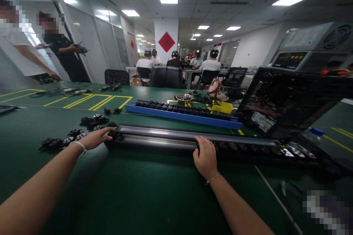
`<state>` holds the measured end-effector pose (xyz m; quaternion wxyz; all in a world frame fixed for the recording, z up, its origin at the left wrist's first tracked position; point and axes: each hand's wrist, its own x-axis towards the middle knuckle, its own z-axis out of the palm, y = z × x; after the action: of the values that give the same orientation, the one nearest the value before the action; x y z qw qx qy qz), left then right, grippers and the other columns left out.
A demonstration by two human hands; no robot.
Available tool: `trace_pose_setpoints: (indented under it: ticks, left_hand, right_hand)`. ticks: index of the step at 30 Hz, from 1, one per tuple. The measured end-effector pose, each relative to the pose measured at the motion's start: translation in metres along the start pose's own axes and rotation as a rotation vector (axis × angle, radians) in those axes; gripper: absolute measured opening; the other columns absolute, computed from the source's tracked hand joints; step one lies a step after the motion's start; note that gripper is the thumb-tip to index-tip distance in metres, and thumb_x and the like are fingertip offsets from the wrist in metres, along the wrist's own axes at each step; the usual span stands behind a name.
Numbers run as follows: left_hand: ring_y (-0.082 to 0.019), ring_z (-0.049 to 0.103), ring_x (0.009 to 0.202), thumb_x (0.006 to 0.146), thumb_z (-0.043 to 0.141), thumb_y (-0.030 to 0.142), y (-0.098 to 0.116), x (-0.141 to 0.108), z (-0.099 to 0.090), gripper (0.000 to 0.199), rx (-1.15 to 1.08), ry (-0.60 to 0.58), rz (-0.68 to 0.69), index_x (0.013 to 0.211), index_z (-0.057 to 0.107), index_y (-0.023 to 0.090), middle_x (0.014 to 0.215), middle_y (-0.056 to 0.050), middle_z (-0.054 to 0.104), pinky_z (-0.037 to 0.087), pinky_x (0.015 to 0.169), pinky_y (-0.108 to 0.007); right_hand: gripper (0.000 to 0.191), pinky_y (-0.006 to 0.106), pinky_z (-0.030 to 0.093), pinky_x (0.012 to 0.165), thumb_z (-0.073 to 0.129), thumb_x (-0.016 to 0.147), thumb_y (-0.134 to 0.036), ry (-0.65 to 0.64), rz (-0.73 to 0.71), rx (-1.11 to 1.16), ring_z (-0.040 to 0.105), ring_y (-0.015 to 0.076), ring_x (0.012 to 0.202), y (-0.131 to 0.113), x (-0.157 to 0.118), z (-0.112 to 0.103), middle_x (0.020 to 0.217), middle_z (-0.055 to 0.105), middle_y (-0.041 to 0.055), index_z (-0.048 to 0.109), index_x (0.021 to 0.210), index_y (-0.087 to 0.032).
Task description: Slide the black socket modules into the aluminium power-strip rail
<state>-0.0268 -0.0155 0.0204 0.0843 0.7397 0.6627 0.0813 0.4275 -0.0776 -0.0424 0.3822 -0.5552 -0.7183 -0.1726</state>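
A long dark tray (160, 142) with shiny metal-lined channels lies across the green table before me. At its left end, my left hand (95, 139) has its thumb and fingers closed on a small black part (118, 134). Farther right, my right hand (205, 156) curls over the near channel, its fingertips around another small black part, mostly hidden. More black parts (242, 147) fill the channel to the right of that hand. Beside and behind my left hand sits a loose group of knobbly black parts (52, 144).
Behind the tray stands a blue tray (182, 116) of black parts, with a metal bowl (184, 97) and a yellow bin (223, 107) beyond. An open computer case (278, 99) rises at the right. A thin rod (275, 196) lies at front right. Two people stand at left.
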Motion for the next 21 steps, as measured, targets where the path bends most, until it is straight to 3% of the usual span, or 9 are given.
trace_pose_setpoints:
  ticks: [3,6,13,17,21]
  left_hand:
    - [-0.020,0.049,0.114,0.080,0.038,0.039,-0.010,-0.001,-0.002,0.052,-0.044,-0.096,-0.016,0.128,0.041,0.020,0.129,-0.001,0.052,0.037,0.095,-0.030]
    - [-0.020,0.050,0.113,0.080,0.037,0.036,-0.017,-0.003,-0.006,0.051,-0.064,-0.105,-0.056,0.128,0.040,0.017,0.129,-0.003,0.052,0.037,0.095,-0.029]
    - [-0.015,0.055,0.102,0.079,0.038,0.029,-0.023,-0.008,-0.004,0.044,-0.125,-0.069,-0.255,0.123,0.043,0.021,0.119,0.002,0.059,0.040,0.084,-0.020]
    - [-0.014,0.054,0.105,0.078,0.041,0.026,-0.019,-0.011,0.005,0.038,-0.175,-0.047,-0.271,0.115,0.049,0.019,0.116,0.000,0.061,0.036,0.089,-0.020]
    - [-0.011,0.058,0.098,0.075,0.046,0.023,-0.013,-0.013,0.008,0.029,-0.213,0.033,-0.332,0.103,0.055,0.022,0.107,0.004,0.066,0.038,0.085,-0.018]
  right_hand:
    - [0.046,0.041,0.033,0.097,0.039,0.073,-0.012,0.006,-0.001,-0.001,0.046,0.0217,0.111,0.000,0.000,0.000,0.112,0.057,0.0106,0.048,0.118,-0.015]
    - [0.045,0.041,0.033,0.098,0.039,0.074,-0.012,0.009,0.000,-0.007,0.046,0.0216,0.111,-0.001,0.000,0.000,0.112,0.057,0.0108,0.048,0.117,-0.014]
    - [0.044,0.040,0.032,0.098,0.039,0.074,-0.012,0.011,-0.002,-0.009,0.046,0.0212,0.111,0.000,0.000,0.001,0.111,0.057,0.0107,0.049,0.117,-0.013]
    - [0.045,0.041,0.032,0.098,0.039,0.074,-0.012,0.013,-0.002,-0.011,0.047,0.0214,0.111,0.000,-0.001,0.001,0.111,0.057,0.0102,0.048,0.118,-0.014]
    - [0.045,0.040,0.031,0.098,0.039,0.074,-0.012,0.003,0.001,-0.008,0.046,0.0212,0.112,-0.001,-0.001,0.000,0.112,0.057,0.0101,0.048,0.118,-0.014]
